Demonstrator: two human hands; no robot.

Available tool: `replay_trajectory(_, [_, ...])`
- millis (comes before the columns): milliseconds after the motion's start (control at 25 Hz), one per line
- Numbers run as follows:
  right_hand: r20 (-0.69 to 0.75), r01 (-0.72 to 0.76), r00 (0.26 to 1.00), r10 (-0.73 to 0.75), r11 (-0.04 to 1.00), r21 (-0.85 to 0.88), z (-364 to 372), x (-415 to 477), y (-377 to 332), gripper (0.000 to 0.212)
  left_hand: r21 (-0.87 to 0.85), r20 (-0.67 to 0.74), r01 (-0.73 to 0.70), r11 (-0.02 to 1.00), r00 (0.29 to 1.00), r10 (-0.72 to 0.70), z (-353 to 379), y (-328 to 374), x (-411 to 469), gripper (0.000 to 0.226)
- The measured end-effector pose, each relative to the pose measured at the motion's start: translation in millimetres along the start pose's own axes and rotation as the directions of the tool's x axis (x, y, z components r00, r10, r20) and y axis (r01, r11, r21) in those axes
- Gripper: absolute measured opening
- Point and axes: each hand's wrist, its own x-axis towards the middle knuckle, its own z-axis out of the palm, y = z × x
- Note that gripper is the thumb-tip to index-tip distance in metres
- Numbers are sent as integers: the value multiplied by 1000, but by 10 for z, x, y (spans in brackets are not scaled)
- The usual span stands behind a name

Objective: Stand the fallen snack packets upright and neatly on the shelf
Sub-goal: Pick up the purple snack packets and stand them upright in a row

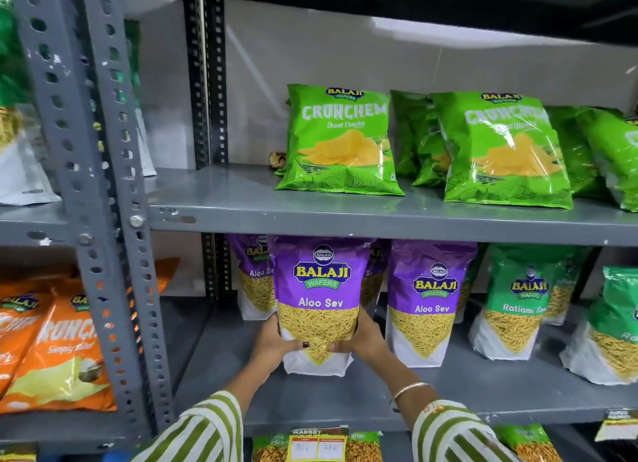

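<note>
A purple Aloo Sev packet (319,289) stands upright on the grey middle shelf (345,399), gripped on both sides. My left hand (276,340) clasps its lower left edge and my right hand (362,339) clasps its lower right edge. A second purple Aloo Sev packet (429,302) stands upright just to the right. More purple packets (253,275) stand behind, partly hidden. Green Ratlami Sev packets (521,302) stand further right.
On the shelf above (241,199), green Crunchem packets (340,140) lean back, with more (500,150) to the right. Orange Crunchem packets (58,351) lie in the left bay behind a slotted grey upright (103,185). Price tags (316,446) hang on the shelf edge below.
</note>
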Motion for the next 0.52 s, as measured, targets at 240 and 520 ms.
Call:
replay_trajectory(240, [-58,-30,998,24,995,-92,138,413,175,98,24,-106,12,1000,994,-9,125,-204,376,91])
replay_trajectory(520, [-109,-82,991,76,995,-53,338,474,518,92,104,-138,36,994,990,-22,124,-434,424,73])
